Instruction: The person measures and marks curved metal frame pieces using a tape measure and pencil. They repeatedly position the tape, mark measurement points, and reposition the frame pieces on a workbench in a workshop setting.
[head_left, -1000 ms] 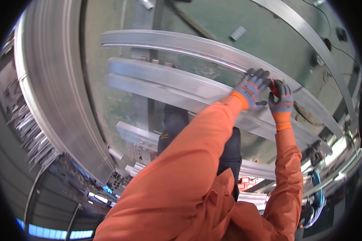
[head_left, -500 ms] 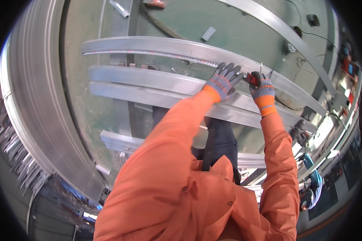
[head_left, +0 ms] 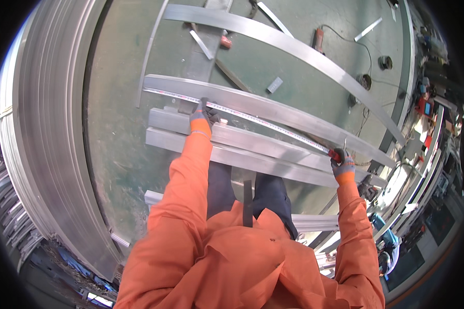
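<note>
A tape measure with a red case (head_left: 335, 155) is in my right hand (head_left: 344, 164), fingers wrapped round it. From that hand a thin light stick, like a marker or pencil, also juts up. The pulled-out tape blade (head_left: 258, 120) runs left along the near side of a long aluminium profile (head_left: 242, 98), to its left end. My left hand (head_left: 204, 116), in a grey and orange glove, has its fingers curled at the blade, some way in from that end. Two more aluminium profiles (head_left: 273, 140) lie side by side just below, under my left wrist.
Farther off, another long profile (head_left: 294, 45) slants across. On the green floor are a short metal piece (head_left: 275, 85), a red-bodied power tool with a cord (head_left: 318, 40) and black reels (head_left: 385, 63). A tall stack of long profiles (head_left: 51, 129) stands at the left.
My left hand has slid left along the tape, its spread fingers now curled. My right hand, still holding the tape measure, has moved right and nearer. The view has shifted.
</note>
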Demonstrator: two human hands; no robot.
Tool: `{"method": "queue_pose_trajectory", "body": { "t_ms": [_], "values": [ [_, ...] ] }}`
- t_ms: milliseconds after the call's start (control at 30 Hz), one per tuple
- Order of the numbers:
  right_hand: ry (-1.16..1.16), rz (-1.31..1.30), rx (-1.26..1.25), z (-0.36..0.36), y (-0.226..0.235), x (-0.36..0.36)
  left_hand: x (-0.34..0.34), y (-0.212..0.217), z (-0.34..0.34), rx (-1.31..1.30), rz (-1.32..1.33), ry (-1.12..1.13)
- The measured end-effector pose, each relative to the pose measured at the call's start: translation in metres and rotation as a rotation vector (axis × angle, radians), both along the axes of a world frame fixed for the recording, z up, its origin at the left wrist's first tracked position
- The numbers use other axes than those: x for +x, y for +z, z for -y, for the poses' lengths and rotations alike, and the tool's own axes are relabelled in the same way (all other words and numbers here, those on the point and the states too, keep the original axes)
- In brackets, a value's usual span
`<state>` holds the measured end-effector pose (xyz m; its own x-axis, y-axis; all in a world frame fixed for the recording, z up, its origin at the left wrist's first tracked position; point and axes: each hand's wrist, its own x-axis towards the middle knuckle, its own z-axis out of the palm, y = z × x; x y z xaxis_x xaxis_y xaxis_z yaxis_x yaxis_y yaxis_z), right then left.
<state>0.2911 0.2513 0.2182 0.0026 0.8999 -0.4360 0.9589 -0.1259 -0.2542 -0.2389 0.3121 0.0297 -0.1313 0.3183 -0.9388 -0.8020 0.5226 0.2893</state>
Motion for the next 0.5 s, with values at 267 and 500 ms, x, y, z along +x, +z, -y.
{"method": "queue_pose_trajectory", "body": {
  "t_ms": [267, 500],
  "values": [
    [0.065, -0.069, 0.130, -0.082, 0.024, -0.115, -0.018, 0.048, -0.063, -0.118, -0.213, -0.001],
    [0.133, -0.070, 0.229, -0.139, 0.015, -0.148, 0.008, 0.059, -0.089, -0.095, -0.230, -0.029]
  ]
}}
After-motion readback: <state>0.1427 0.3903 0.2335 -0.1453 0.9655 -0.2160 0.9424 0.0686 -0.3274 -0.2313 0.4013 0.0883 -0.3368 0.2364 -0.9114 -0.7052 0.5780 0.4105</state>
